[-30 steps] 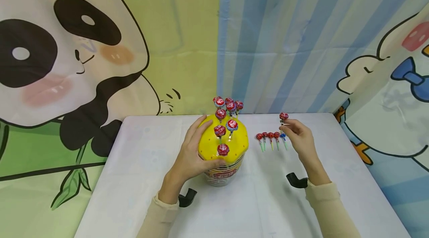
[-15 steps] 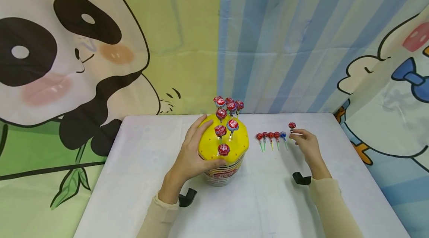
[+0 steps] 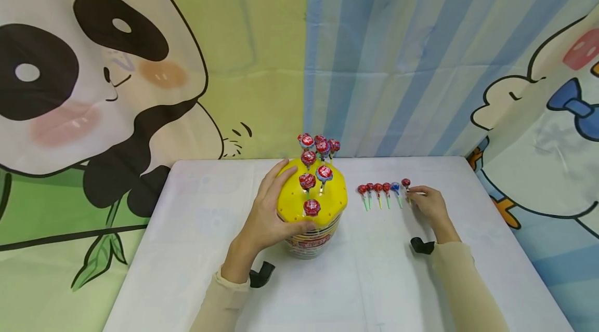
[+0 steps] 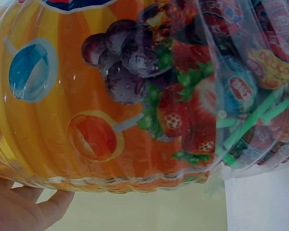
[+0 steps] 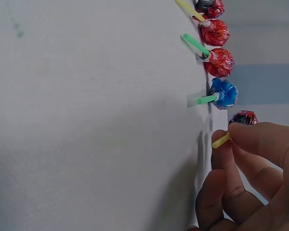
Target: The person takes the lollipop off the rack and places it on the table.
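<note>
A clear, ribbed candy jar (image 3: pixel 306 249) with a yellow lid (image 3: pixel 334 194) stands upright on the table. Several red-wrapped lollipops (image 3: pixel 307 182) stick up out of the lid. My left hand (image 3: pixel 267 217) grips the lid from the left, thumb in front and fingers behind. The left wrist view shows the jar's fruit-printed label (image 4: pixel 96 57) and more lollipops inside. My right hand (image 3: pixel 431 208) pinches a red lollipop (image 3: pixel 405 182) by its yellow stick (image 5: pixel 221 140), at the right end of a row. Whether this lollipop touches the table I cannot tell.
Beside it, the row holds several red lollipops (image 3: pixel 378 188) and one blue lollipop (image 3: pixel 395 186), sticks toward me. A white cloth (image 3: pixel 355 280) covers the table. A panda-printed curtain (image 3: pixel 262 62) hangs behind the far edge.
The right hand has carried its lollipop rightward past the blue one, then lowered it to the row's end. The left hand has stayed on the jar.
</note>
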The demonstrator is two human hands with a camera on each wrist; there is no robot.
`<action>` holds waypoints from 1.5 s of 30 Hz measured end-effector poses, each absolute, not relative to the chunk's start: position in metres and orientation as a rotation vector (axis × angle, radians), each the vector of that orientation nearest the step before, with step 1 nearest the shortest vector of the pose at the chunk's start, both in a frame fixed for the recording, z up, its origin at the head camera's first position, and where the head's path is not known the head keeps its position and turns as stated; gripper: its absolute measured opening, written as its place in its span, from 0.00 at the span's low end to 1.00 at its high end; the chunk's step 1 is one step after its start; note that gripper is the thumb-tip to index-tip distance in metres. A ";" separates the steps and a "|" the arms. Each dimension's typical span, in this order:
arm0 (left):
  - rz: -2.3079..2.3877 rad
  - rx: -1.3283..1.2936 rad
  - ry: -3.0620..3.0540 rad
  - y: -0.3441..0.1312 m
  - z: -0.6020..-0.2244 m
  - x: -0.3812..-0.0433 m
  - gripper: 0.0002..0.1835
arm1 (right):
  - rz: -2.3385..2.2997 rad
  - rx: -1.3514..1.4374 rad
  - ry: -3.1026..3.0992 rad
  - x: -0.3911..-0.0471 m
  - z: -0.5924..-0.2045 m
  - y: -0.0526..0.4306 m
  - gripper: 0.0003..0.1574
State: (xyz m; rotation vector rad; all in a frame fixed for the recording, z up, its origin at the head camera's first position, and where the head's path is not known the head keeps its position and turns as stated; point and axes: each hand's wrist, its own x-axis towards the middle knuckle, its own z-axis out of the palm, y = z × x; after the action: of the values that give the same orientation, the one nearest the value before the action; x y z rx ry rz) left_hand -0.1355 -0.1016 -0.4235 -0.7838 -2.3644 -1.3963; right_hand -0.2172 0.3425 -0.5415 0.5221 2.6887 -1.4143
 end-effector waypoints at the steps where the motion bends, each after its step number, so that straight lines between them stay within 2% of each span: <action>1: -1.394 -0.784 -2.363 -0.102 -0.423 -0.136 0.55 | -1.386 0.522 2.694 -0.218 -0.542 0.342 0.24; 17: -1.394 -0.779 -2.364 -0.102 -0.422 -0.134 0.55 | -1.184 0.523 2.749 -0.219 -0.543 0.336 0.23; 45: -1.396 -0.791 -2.348 -0.101 -0.423 -0.136 0.55 | -1.184 0.538 2.744 -0.220 -0.547 0.338 0.23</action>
State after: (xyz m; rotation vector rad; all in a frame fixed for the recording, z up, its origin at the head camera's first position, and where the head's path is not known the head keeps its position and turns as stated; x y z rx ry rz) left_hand -0.1356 -0.1015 -0.4230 -0.7909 -2.3485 -1.3960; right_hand -0.2195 0.3381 -0.5468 0.5381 2.7443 -1.1845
